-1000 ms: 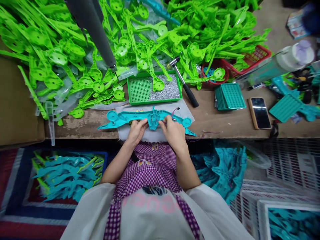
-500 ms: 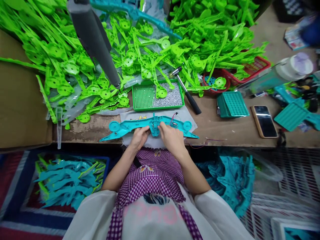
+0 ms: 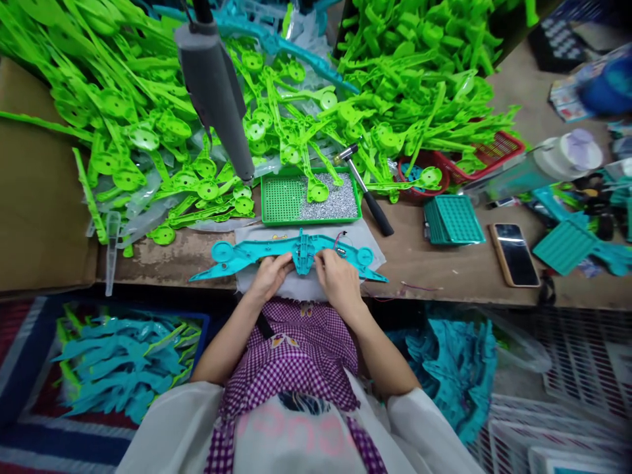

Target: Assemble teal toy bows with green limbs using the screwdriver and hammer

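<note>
A long blue plastic part, shaped like spread wings with a ribbed block in its middle, lies across a pale cloth at the bench edge. My left hand is closed on its near edge, just left of the block. On the other side, my right hand has its fingers curled on the part, right of the block. A small component with a thin red wire sits in the right wing, partly behind my knuckles. My fingertips are partly hidden.
Beyond the part stands a green tray of small metal pieces. Right of it lies a hammer; a grey power screwdriver hangs at upper left. Green plastic parts pile up behind. Teal baskets and a phone are rightward.
The whole view has shifted slightly. My right fingers have eased a little away from the middle block, while the blue part stays in place on the cloth. Both hands remain at it.
</note>
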`<state>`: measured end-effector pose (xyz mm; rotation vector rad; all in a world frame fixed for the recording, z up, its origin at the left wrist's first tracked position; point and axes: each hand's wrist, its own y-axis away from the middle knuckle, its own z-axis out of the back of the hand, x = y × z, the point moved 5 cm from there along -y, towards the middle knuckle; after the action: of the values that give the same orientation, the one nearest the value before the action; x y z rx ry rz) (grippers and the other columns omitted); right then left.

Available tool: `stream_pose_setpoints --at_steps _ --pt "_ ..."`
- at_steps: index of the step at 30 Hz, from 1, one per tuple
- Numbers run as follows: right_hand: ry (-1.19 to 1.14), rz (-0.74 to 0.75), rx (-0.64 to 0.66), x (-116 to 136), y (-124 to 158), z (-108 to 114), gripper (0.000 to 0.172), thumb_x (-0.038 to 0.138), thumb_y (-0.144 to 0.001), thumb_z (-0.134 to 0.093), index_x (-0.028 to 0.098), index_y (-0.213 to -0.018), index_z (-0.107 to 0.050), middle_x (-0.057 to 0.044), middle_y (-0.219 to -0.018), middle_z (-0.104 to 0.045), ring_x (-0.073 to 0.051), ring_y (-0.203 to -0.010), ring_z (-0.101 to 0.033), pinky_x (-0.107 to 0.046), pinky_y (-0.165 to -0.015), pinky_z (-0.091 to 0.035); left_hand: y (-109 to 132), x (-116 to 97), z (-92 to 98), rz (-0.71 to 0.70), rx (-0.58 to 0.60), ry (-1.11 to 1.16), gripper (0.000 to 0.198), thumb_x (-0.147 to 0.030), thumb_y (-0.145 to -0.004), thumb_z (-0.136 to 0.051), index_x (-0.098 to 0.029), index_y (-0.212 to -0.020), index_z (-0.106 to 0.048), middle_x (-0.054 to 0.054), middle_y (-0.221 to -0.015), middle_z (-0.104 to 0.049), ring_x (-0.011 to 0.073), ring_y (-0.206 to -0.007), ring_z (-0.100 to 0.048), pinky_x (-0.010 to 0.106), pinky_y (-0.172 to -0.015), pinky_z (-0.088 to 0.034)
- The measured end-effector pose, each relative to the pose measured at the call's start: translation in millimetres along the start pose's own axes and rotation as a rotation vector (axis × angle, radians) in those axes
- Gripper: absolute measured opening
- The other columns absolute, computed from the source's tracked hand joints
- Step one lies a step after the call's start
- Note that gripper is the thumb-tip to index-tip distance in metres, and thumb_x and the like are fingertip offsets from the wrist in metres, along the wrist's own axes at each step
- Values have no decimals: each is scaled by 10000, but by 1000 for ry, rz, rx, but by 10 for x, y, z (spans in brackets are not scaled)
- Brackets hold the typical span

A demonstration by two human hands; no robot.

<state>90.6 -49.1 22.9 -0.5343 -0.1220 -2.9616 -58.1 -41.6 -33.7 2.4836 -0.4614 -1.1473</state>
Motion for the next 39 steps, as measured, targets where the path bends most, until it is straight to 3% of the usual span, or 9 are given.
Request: stream_pose_setpoints --at_steps 9,14,17,21,25,29,32,35,39 --pt "-157 -65 54 12 8 -154 304 336 -1034 -447 194 -1129 -698 -83 -1110 -786 -227 -920 -737 -288 -708 -445 -54 14 27 122 122 -145 349 -441 -704 -870 -140 -840 -756 103 -899 -782 240 -901 -740 368 -874 -585" --pt "-180 -73 157 -37 -20 -112 312 315 -1043 -414 235 -1175 -685 -47 -1228 -753 -233 -1077 -713 -310 -825 -490 -11 -212 108 222 285 -688 455 -600 -866 -671 -152 -848 -746 107 -855 -771 177 -660 -703 310 -672 -565" --pt "-84 -128 239 -10 -41 -114 326 333 -1050 -393 245 -1175 -680 -45 -1214 -759 -243 -1057 -721 -320 -798 -485 63 -489 55 -19 382 -1212 364 -501 -951 -591 -184 -871 -751 54 -801 -748 161 -637 -664 296 -658 -521" --pt "28 -131 295 73 -65 -73 340 350 -1058 -358 249 -1210 -645 -51 -1246 -746 -262 -1013 -732 -334 -754 -476 -20 -763 -120 -495 273 -1626 186 -302 -959 -609 -192 -991 -755 81 -1000 -727 218 -945 -672 345 -850 -506" --pt "113 -81 326 163 -134 -53 333 335 -1058 -345 215 -1247 -592 -106 -1168 -762 -274 -915 -738 -341 -710 -466 -297 -693 -174 -453 402 -1790 142 -236 -921 -633 -172 -948 -758 97 -954 -695 231 -878 -652 346 -785 -480" --pt "126 -57 347 182 -215 -49 311 262 -1048 -355 192 -1216 -607 -148 -1072 -770 -271 -860 -731 -350 -708 -474 -437 -678 -227 -444 583 -1639 88 -211 -849 -669 -209 -794 -738 56 -836 -648 185 -735 -591 306 -720 -428" --pt "-37 13 239 60 -190 109 259 306 -1023 -455 192 -1170 -635 -137 -1070 -760 -268 -894 -722 -362 -739 -505 -474 -696 -238 -444 632 -1514 97 -180 -793 -682 -218 -704 -691 28 -756 -593 157 -643 -518 289 -684 -398" --pt "-295 63 -77 -249 -51 416 264 371 -1019 -461 210 -1095 -656 -102 -1062 -741 -232 -956 -702 -359 -830 -530 -497 -741 -187 -459 613 -1475 76 -186 -774 -686 -215 -708 -661 18 -758 -579 152 -643 -498 282 -665 -393" --pt "-355 -9 -340 -640 220 527 267 403 -1005 -482 214 -969 -667 -87 -957 -726 -223 -931 -685 -368 -864 -535 -514 -832 -95 -416 643 -1434 59 -210 -774 -679 -197 -725 -648 58 -1006 -643 186 -850 -594 301 -763 -449"
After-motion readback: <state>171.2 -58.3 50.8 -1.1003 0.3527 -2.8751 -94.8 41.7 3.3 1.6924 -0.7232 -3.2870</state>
